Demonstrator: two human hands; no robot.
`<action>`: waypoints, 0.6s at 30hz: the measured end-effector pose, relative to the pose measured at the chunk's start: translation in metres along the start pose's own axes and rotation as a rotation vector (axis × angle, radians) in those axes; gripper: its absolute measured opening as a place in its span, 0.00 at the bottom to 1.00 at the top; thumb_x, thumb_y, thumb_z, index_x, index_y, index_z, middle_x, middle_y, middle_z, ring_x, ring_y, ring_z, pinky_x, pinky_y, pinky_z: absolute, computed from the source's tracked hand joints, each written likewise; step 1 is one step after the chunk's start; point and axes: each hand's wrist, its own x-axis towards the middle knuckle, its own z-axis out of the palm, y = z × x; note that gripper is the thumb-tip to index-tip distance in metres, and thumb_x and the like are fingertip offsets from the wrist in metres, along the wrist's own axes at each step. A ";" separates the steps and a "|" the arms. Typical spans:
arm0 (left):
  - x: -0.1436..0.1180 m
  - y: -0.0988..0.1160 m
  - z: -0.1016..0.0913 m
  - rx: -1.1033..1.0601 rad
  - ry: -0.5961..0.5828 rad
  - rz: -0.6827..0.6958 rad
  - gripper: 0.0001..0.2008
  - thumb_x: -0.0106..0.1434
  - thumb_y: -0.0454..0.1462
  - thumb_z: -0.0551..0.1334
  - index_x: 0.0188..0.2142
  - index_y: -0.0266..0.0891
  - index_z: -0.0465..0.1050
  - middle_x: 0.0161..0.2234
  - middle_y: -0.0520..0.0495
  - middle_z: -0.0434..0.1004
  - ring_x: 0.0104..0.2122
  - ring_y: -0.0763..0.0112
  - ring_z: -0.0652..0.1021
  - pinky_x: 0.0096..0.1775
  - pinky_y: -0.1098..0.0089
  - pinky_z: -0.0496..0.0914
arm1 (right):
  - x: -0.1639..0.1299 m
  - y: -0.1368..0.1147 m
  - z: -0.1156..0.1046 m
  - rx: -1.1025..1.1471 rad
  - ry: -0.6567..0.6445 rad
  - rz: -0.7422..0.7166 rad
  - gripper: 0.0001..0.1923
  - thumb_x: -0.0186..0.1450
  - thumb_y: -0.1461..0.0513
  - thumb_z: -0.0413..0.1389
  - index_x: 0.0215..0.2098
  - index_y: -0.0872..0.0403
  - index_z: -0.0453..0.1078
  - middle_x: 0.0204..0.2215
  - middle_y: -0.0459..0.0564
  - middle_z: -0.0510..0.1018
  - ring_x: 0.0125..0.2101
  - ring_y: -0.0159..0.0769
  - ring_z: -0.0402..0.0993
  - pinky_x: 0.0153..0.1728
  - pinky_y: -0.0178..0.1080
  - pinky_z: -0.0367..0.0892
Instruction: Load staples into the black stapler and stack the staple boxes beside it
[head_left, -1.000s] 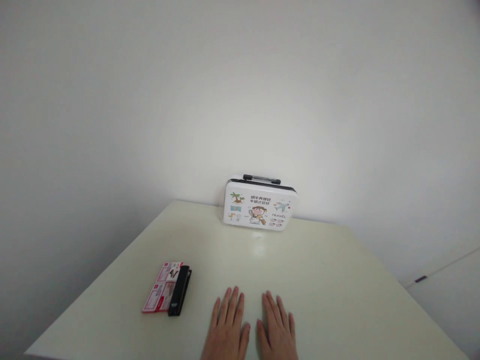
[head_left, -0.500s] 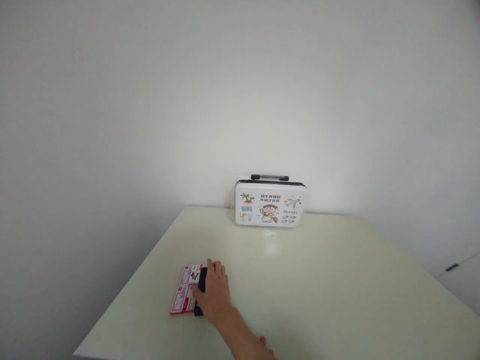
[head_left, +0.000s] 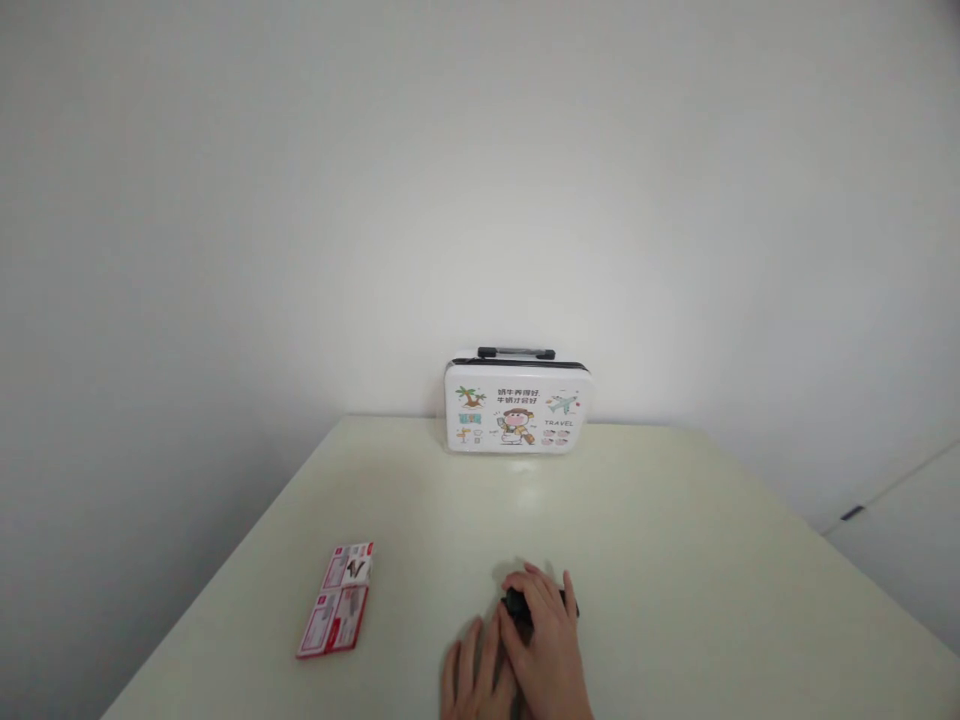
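At six o'clock on the cream table, close to the near edge, both hands sit together. Right hand lies on top of a small black object, fingers curled over it and closed around it; only a dark sliver of the object shows at the hand's eleven o'clock, and a thin dark edge at its one o'clock. What the object is cannot be told. Left hand rests flat on the table at the right hand's eight o'clock, touching it along the side, fingers stretched and loosely spread, holding nothing. Whether its fingertips reach the black object is not clear.

Red and white packet lies flat on the table at nine o'clock from the hands, well apart from them, its long side running toward the far edge, printed panels facing up.

White travel case stands upright at twelve o'clock, at the far edge of the table, back against the wall. Black handle on top, black seam along the upper edge, cartoon figure, palm tree and aeroplane printed on the front, with the word TRAVEL. A white cabinet with a dark pull shows at three o'clock, beyond the table.
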 end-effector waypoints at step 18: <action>0.039 -0.060 -0.053 -0.030 0.007 -0.176 0.23 0.67 0.40 0.56 0.61 0.49 0.69 0.66 0.47 0.65 0.63 0.55 0.67 0.66 0.45 0.52 | 0.008 0.074 -0.028 1.602 0.245 0.742 0.23 0.60 0.50 0.62 0.50 0.51 0.75 0.55 0.53 0.79 0.59 0.46 0.72 0.63 0.52 0.64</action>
